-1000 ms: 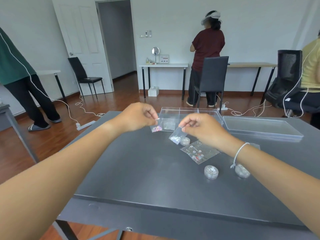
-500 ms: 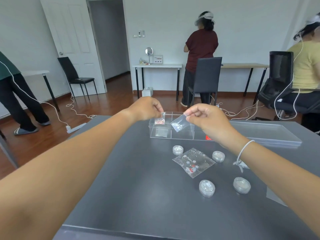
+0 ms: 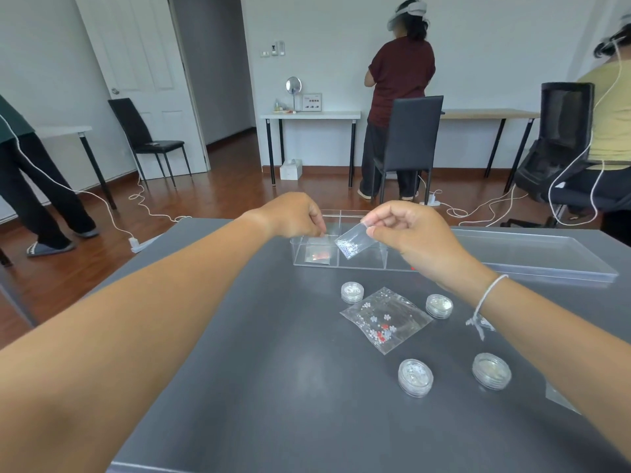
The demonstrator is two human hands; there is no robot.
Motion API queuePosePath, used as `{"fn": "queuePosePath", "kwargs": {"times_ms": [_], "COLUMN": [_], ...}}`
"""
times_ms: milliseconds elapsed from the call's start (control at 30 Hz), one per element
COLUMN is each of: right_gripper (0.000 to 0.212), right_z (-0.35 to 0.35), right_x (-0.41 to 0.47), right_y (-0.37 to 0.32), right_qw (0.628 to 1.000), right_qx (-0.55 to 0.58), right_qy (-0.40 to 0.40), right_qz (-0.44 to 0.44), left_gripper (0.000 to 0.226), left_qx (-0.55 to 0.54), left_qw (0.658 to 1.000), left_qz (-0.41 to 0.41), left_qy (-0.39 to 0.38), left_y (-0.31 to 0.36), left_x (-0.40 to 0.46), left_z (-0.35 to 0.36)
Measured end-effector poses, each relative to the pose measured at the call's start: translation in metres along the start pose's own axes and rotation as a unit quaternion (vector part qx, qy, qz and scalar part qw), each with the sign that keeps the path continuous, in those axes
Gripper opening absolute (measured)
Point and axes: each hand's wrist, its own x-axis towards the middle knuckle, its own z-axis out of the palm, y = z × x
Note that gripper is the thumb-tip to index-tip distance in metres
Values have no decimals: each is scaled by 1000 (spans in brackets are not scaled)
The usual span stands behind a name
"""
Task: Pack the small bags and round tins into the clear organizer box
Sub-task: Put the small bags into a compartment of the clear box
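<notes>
The grey table (image 3: 239, 353) filled the view, and at its far side sat the clear organizer box (image 3: 362, 261), its lid (image 3: 532, 254) lying just to the right. Over the box, the right hand (image 3: 409, 240) had thumb and fingers pinched tight on a small bag of blue-white beads (image 3: 351, 242), dangling it above the middle compartment. The left hand (image 3: 293, 216) reached over the left end compartment, fingertips closed at the top edge of a small bag with red bits (image 3: 318, 252) resting inside. Nearer, on the table, a larger flowered bag (image 3: 386, 319) lay flat, with four round tins around it: far left (image 3: 352, 291), far right (image 3: 439, 305), near left (image 3: 415, 377), near right (image 3: 491, 371).
</notes>
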Motion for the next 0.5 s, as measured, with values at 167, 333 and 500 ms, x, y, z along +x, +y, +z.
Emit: {"fn": "queuePosePath", "kwargs": {"times_ms": [167,333,500], "right_gripper": [10,12,17], "right_z": [1,7,16], "right_x": [10,28,48], "right_y": [6,7,3], "right_qw": [1000,999,997], "right_qx": [-19,-44,-65], "right_qy": [13,31,45], "right_qz": [4,3,-2], "left_gripper": [15,15,29], "left_qx": [16,-2,-68], "left_qw": [1000,997,987], "left_qz": [10,18,19], "left_qy": [13,73,142], "left_y": [0,-9,-24], "left_x": [-1,-13,-33], "left_z": [-3,-1,11]}}
